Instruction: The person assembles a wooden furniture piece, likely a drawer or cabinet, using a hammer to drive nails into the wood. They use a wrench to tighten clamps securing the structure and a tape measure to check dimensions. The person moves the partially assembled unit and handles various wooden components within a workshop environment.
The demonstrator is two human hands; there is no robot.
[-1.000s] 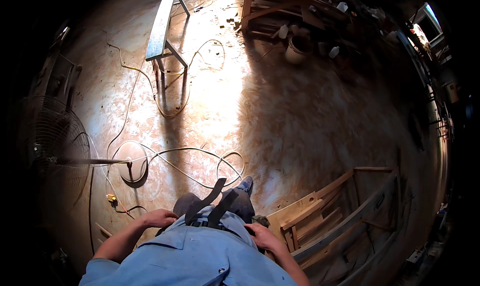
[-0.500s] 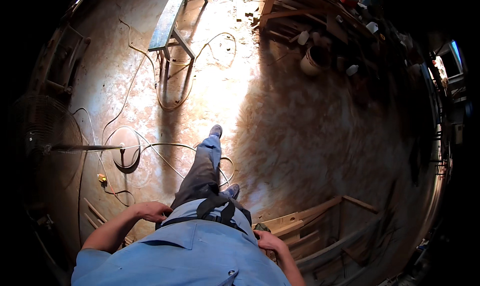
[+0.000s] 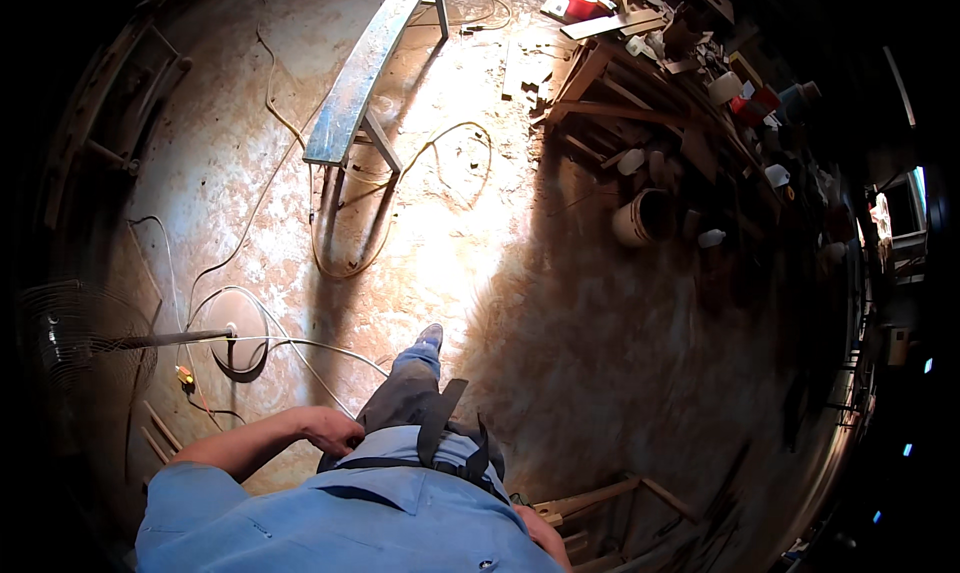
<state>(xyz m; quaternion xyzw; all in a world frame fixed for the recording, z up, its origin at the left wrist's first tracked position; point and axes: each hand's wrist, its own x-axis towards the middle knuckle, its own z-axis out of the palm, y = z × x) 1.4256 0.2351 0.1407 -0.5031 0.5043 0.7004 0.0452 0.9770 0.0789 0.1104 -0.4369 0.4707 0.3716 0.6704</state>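
My left hand [image 3: 336,431] is at my left hip, beside the black belt [image 3: 382,463] over my blue shirt [image 3: 400,513]. Its fingers are curled inward against the body, with their tips out of sight. Low at my right side, my right hand [image 3: 527,519] shows only in part; the shirt and the lower edge hide its fingers. A black strap [image 3: 436,423] hangs loose from the front of the belt. One shoe [image 3: 430,336] is forward on the stained floor.
Ahead stands a long worn bench [image 3: 358,83], with a looping yellowish cord [image 3: 385,235] beneath it. A pedestal fan's round base [image 3: 238,313] is at left, with cords around it. A cluttered wooden workbench [image 3: 620,113] and bucket [image 3: 643,218] stand at right; a wooden frame [image 3: 590,498] lies behind.
The view has tilted up, so bench, fan and workbench sit lower in it. The forward foot and loose straps have shifted. My right hand is more hidden now; the left stays at the hip.
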